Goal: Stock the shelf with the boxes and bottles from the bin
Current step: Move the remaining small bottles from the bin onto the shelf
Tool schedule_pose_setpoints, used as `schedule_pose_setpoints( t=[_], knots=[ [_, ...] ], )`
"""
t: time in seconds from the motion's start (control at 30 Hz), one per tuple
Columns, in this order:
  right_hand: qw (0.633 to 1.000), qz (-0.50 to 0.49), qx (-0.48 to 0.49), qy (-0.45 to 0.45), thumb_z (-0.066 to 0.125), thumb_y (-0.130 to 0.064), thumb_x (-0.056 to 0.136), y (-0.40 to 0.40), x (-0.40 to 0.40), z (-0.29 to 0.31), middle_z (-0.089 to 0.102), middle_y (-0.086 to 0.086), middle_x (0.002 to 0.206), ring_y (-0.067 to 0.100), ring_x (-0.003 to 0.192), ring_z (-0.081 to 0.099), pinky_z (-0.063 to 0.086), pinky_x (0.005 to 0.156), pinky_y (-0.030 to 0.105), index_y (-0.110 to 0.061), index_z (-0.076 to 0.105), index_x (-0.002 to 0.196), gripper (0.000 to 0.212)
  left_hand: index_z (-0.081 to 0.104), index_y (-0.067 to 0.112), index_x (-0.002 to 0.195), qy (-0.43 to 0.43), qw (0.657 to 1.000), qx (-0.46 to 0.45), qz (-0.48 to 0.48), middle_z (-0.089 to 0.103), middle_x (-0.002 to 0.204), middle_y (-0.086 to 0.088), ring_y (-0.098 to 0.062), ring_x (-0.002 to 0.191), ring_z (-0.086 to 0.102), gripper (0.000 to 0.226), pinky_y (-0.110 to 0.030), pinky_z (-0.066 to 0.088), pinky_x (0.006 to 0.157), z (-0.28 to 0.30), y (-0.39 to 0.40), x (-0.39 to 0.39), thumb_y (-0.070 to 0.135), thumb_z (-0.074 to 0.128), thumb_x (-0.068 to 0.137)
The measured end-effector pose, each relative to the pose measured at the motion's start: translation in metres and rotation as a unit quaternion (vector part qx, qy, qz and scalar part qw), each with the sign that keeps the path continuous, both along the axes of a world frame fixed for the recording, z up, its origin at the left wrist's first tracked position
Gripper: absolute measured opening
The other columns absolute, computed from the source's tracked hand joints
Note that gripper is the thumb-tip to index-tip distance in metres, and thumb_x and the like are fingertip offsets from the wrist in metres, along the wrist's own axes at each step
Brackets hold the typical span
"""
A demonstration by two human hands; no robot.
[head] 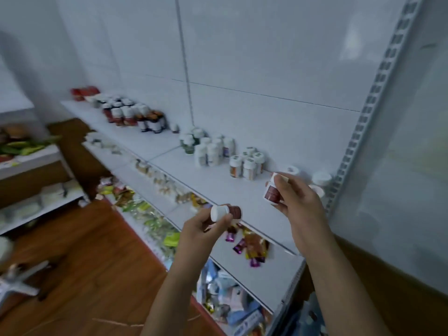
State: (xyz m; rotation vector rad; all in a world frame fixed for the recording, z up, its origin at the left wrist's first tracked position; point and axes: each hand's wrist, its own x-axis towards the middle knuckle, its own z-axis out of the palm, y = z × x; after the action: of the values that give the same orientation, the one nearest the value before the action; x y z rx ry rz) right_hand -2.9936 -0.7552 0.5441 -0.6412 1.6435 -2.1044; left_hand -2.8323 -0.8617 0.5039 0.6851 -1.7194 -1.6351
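My left hand (206,229) grips a small white-capped bottle with a brown label (226,212), tipped on its side just in front of the top shelf's edge. My right hand (299,200) holds a second bottle of the same kind (272,193) above the right end of the white top shelf (218,180). Behind my right hand, three white-capped bottles (321,179) stand against the back corner. The bin is out of sight.
Groups of bottles (247,163) stand along the top shelf toward the left. Lower shelves hold sachets and packets (252,248) and blue boxes (232,297). A slotted upright (363,122) bounds the shelf on the right. The floor is wood, with another shelf unit (36,166) at left.
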Motion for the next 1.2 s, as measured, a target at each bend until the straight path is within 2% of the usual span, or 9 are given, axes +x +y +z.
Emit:
schedule_pose_setpoints(
  t=[0.13, 0.23, 0.33, 0.43, 0.57, 0.77, 0.97, 1.03, 1.2],
  knots=[
    [0.997, 0.062, 0.004, 0.037, 0.069, -0.041, 0.083, -0.061, 0.048, 0.005, 0.073, -0.003, 0.092, 0.007, 0.089, 0.068, 0.057, 0.088, 0.037, -0.022, 0.074, 0.096, 0.023, 0.079, 0.020, 0.090, 0.048, 0.995, 0.077, 0.032, 0.076, 0.101, -0.007, -0.020, 0.101, 0.071, 0.023, -0.029, 0.055, 0.085, 0.003, -0.040, 0.056, 0.034, 0.062, 0.087],
    [0.992, 0.099, 0.016, 0.073, 0.068, -0.049, 0.080, -0.103, 0.072, 0.008, 0.074, 0.002, 0.096, 0.015, 0.095, 0.070, 0.055, 0.094, 0.046, -0.023, 0.074, 0.098, 0.032, 0.074, 0.016, 0.103, 0.057, 0.991, 0.101, 0.067, 0.075, 0.104, -0.007, -0.022, 0.102, 0.071, 0.025, -0.035, 0.055, 0.089, 0.002, -0.072, 0.084, 0.032, 0.057, 0.093],
    [0.988, 0.116, 0.027, 0.095, 0.068, -0.050, 0.083, -0.147, 0.083, 0.006, 0.074, -0.002, 0.094, 0.015, 0.093, 0.069, 0.054, 0.095, 0.050, -0.024, 0.073, 0.099, 0.031, 0.070, 0.010, 0.109, 0.057, 0.987, 0.115, 0.093, 0.075, 0.103, -0.009, -0.026, 0.099, 0.071, 0.030, -0.031, 0.056, 0.083, -0.004, -0.108, 0.100, 0.031, 0.053, 0.098],
    [0.987, 0.128, 0.029, 0.089, 0.067, -0.040, 0.089, -0.195, 0.084, -0.002, 0.074, -0.003, 0.091, 0.013, 0.087, 0.068, 0.056, 0.092, 0.044, -0.025, 0.073, 0.101, 0.021, 0.068, 0.006, 0.114, 0.056, 0.986, 0.120, 0.106, 0.072, 0.103, -0.015, -0.028, 0.095, 0.069, 0.036, -0.024, 0.055, 0.074, -0.013, -0.146, 0.105, 0.034, 0.052, 0.097],
    [0.987, 0.145, 0.014, 0.068, 0.067, -0.033, 0.091, -0.267, 0.073, -0.011, 0.074, -0.005, 0.089, 0.011, 0.085, 0.068, 0.058, 0.080, 0.026, -0.024, 0.073, 0.098, 0.014, 0.067, 0.006, 0.116, 0.051, 0.984, 0.122, 0.118, 0.071, 0.104, -0.015, -0.019, 0.085, 0.068, 0.037, -0.022, 0.054, 0.071, -0.018, -0.210, 0.096, 0.034, 0.052, 0.096],
    [0.989, 0.135, 0.000, 0.053, 0.069, -0.036, 0.087, -0.391, 0.032, -0.019, 0.071, -0.011, 0.080, 0.008, 0.081, 0.066, 0.058, 0.085, 0.034, -0.026, 0.073, 0.094, 0.013, 0.068, 0.015, 0.116, 0.000, 0.986, 0.103, 0.129, 0.073, 0.100, -0.005, -0.015, 0.085, 0.068, 0.035, -0.023, 0.056, 0.077, -0.010, -0.328, 0.062, 0.038, 0.053, 0.094],
    [0.989, 0.127, 0.031, 0.063, 0.070, -0.054, 0.080, -0.497, -0.009, -0.029, 0.074, -0.009, 0.098, 0.012, 0.100, 0.068, 0.054, 0.095, 0.046, -0.032, 0.072, 0.102, 0.031, 0.068, 0.023, 0.113, -0.027, 0.984, 0.097, 0.149, 0.074, 0.099, 0.000, -0.020, 0.091, 0.068, 0.026, -0.028, 0.054, 0.083, -0.006, -0.432, 0.024, 0.036, 0.053, 0.097],
    [0.990, 0.119, 0.045, 0.066, 0.069, -0.058, 0.078, -0.525, -0.016, -0.034, 0.074, -0.010, 0.098, 0.011, 0.099, 0.068, 0.055, 0.095, 0.045, -0.032, 0.071, 0.103, 0.036, 0.067, 0.023, 0.111, -0.036, 0.983, 0.102, 0.146, 0.074, 0.098, 0.000, -0.021, 0.094, 0.069, 0.022, -0.027, 0.055, 0.083, -0.010, -0.458, 0.014, 0.034, 0.053, 0.098],
    [0.991, 0.096, 0.069, 0.067, 0.067, -0.038, 0.090, -0.578, -0.034, -0.043, 0.073, -0.014, 0.088, 0.008, 0.091, 0.068, 0.056, 0.086, 0.029, -0.029, 0.071, 0.100, 0.014, 0.066, 0.021, 0.114, -0.042, 0.984, 0.119, 0.126, 0.074, 0.100, 0.001, -0.019, 0.097, 0.069, 0.022, -0.025, 0.057, 0.083, -0.018, -0.521, -0.012, 0.032, 0.053, 0.099]
  ],
)
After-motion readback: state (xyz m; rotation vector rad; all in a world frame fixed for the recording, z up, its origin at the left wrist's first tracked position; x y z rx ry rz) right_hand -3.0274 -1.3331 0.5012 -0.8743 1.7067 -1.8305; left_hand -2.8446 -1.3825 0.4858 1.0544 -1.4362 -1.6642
